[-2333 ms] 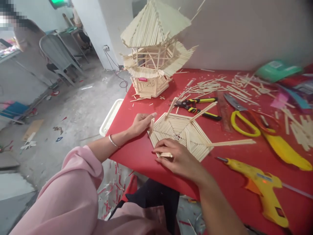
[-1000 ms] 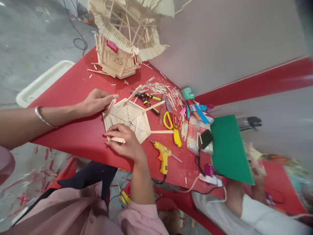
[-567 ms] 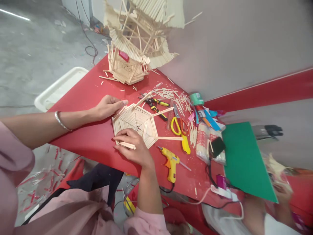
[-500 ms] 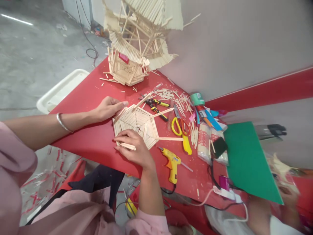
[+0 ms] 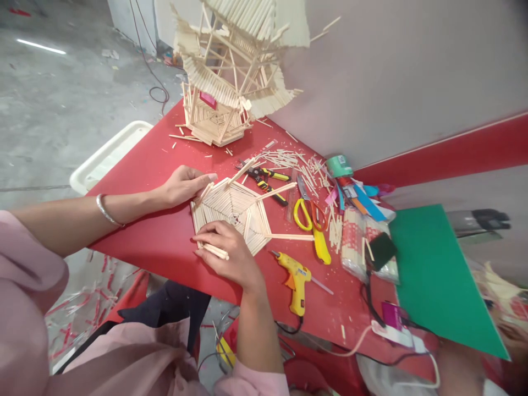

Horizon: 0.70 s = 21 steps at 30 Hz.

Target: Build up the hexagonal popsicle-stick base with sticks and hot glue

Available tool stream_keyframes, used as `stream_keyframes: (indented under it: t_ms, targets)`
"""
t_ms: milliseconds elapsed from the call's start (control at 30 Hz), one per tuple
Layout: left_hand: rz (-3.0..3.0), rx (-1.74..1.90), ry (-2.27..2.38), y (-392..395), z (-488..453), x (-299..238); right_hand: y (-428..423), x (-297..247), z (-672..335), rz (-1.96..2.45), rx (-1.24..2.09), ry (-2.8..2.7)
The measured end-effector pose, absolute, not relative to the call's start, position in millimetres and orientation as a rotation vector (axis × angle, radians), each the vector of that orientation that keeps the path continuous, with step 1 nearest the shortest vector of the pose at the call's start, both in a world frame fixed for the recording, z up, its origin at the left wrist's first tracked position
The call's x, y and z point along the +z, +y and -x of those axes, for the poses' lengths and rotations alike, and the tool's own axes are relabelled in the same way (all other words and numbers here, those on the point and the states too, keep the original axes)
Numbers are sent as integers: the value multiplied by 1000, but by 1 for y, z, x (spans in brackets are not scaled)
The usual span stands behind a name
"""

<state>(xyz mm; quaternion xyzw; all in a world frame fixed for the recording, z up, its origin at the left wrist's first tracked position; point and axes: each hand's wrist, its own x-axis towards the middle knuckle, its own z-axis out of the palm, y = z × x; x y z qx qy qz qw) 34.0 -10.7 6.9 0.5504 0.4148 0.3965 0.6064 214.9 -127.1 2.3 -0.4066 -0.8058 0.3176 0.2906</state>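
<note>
A flat hexagon of glued wooden sticks [image 5: 237, 212] lies on the red table [image 5: 157, 242], with a few sticks poking up from its corners. My left hand [image 5: 183, 184] rests at its far left edge, fingers pressed on an upright stick there. My right hand [image 5: 226, 253] lies on the near edge of the hexagon, fingers curled over a short bundle of sticks [image 5: 214, 251].
A tall stick pagoda model [image 5: 231, 71] stands at the back of the table. Right of the hexagon lie pliers [image 5: 264, 179], yellow scissors [image 5: 309, 217], a yellow glue gun [image 5: 295, 278], loose sticks, stick packets [image 5: 357, 242] and a green sheet [image 5: 437, 275]. A white tray [image 5: 109, 154] juts out at the table's left edge. Another person's arm shows at the lower right.
The view has swung right and down, bringing the green sheet and the neighbour into sight. Both hands have kept their places on the hexagon.
</note>
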Motion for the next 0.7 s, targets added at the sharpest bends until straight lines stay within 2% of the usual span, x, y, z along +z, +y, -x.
stream_keyframes:
  t_ms: [700]
  targets:
    - [-1273, 902, 963, -13, -34, 11, -129, 10, -214, 1118, 873, -2143]
